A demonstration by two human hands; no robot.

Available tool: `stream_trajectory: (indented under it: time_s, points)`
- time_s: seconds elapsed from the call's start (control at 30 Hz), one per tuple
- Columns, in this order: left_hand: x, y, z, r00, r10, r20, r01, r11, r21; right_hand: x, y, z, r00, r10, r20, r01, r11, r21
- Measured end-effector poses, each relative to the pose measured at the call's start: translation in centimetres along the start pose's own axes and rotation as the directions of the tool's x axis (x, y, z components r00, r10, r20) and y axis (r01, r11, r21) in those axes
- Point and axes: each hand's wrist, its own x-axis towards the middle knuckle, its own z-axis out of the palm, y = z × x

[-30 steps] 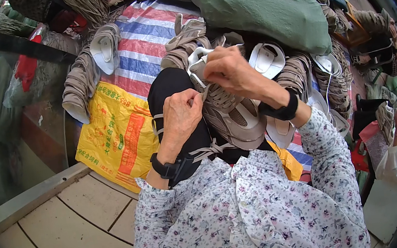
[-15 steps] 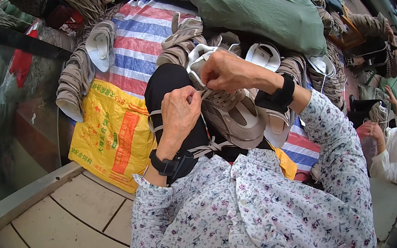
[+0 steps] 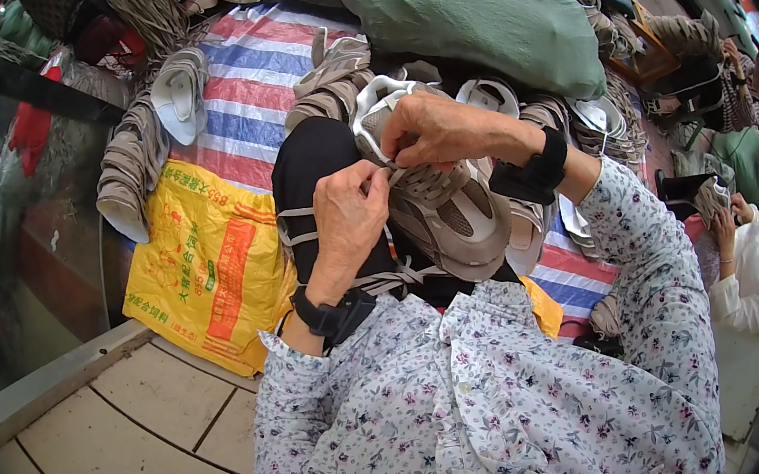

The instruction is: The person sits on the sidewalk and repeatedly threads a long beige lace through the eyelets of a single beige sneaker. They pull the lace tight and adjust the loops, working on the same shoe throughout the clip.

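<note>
Before you, a striped plastic sheet carries a green sack along its far edge; a yellow bag overlaps its left edge. The beige shoe rests on your lap, toe toward you. Your right hand curls above it, its grip hidden; your left hand pinches a lace.

The shoe sits in front of the wearer's body, toe nearest, heel farthest, with the left hand at its left side and the right hand over its middle. Left of the left knee lies a sack (a row of shoes lies beside its far left edge), with floor tiles on its near side. Ahead stretches a ground sheet; a bundle lies beyond the shoe. Far to the right is another person.
</note>
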Motion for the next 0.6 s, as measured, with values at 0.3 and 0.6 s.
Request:
stream_trajectory:
  time_s: [0.3,0.6]
  points:
    - [-0.7,1.7,0.0,0.978,0.106,-0.18,-0.12,0.99,-0.068,-0.8,3.1,-1.4,0.869,-0.316,-0.381,0.246,0.943,-0.222]
    - [0.1,2.1,1.4,0.979,0.17,-0.113,-0.167,0.985,0.036,-3.4,3.8,-3.0,0.971,0.092,-0.222,0.085,0.732,0.676]
